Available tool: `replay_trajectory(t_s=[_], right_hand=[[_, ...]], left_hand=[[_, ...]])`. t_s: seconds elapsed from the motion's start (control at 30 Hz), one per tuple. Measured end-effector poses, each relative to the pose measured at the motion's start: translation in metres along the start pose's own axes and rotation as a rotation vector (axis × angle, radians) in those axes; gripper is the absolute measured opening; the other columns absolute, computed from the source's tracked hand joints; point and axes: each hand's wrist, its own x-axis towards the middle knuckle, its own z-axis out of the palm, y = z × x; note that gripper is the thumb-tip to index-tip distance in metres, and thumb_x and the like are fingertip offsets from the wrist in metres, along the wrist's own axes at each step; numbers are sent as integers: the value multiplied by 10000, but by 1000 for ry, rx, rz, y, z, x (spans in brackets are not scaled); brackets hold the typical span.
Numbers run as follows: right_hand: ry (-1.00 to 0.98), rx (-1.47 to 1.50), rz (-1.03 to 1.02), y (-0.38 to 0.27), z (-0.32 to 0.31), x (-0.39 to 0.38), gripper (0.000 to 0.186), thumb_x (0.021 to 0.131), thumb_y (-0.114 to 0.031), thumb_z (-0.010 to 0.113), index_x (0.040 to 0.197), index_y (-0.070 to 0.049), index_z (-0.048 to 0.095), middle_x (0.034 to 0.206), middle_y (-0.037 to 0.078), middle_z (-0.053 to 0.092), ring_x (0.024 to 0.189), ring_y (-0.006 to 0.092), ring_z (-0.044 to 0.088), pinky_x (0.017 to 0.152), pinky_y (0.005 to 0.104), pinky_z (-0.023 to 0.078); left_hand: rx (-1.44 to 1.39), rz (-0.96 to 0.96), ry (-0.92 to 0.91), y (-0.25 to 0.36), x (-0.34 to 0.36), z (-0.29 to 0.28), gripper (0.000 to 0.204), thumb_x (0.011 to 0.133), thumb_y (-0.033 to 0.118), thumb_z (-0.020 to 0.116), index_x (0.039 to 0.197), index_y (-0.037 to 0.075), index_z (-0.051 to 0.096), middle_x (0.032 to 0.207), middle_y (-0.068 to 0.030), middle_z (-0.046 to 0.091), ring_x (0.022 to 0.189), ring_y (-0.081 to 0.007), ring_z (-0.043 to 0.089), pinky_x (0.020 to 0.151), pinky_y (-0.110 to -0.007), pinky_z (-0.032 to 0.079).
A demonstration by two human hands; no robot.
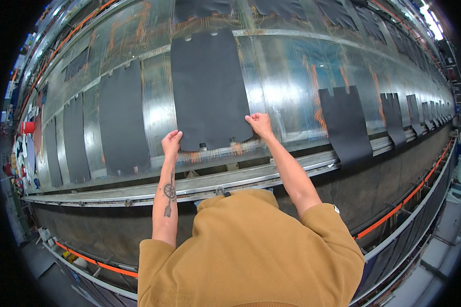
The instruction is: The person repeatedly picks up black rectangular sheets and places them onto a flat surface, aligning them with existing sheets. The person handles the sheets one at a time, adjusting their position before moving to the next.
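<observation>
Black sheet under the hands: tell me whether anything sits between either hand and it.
Nothing visible does. The left hand grips the lower left corner of the black sheet and the right hand presses its lower right edge, both directly touching it as it lies flat on the shiny metal surface.

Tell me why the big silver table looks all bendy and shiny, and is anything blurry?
In the head view, the fisheye lens curves the metal table toward the picture's rim; overhead lights make bright glare patches on it, right of the dark sheet. The left hand and right hand on the sheet's lower corners look sharp; the far edges look squeezed and dark.
</observation>
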Motion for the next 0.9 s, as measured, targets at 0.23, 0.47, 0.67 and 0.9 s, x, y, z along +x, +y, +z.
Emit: replay_trajectory(t_s=[0.23, 0.47, 0.67, 0.9], right_hand=[[-188, -78, -28, 11, -17, -10, 320, 895, -294, 793, 921, 25, 774, 751, 85, 753, 626, 111, 688, 623, 314, 568], [-202, -147, -10, -5, -27, -18, 323, 885, -301, 805, 901, 20, 776, 711, 85, 750, 624, 138, 715, 622, 303, 564], [-217, -183, 13, -8, -26, -22, 299, 890, -285, 792, 900, 13, 773, 709, 74, 748, 627, 132, 715, 618, 303, 564], [-276, -165, 33, -5, -33, -27, 250, 885, -253, 763, 931, -9, 784, 749, 93, 760, 650, 164, 731, 657, 319, 583]], left_hand=[[95, 19, -41, 2, -23, -13, 302, 926, 192, 801, 1138, -9, 724, 928, -41, 753, 743, -84, 665, 634, -235, 536], [146, 39, -8, 1, -29, -12, 258, 935, 162, 784, 1104, -27, 736, 924, -61, 757, 746, -109, 695, 645, -251, 570], [148, 31, -53, 0, -35, -16, 285, 930, 197, 791, 1082, -38, 742, 879, -60, 750, 690, -108, 686, 602, -246, 566], [258, 36, -65, -6, -40, -23, 266, 932, 215, 780, 1035, -28, 756, 819, -49, 747, 606, -90, 655, 534, -230, 519]])
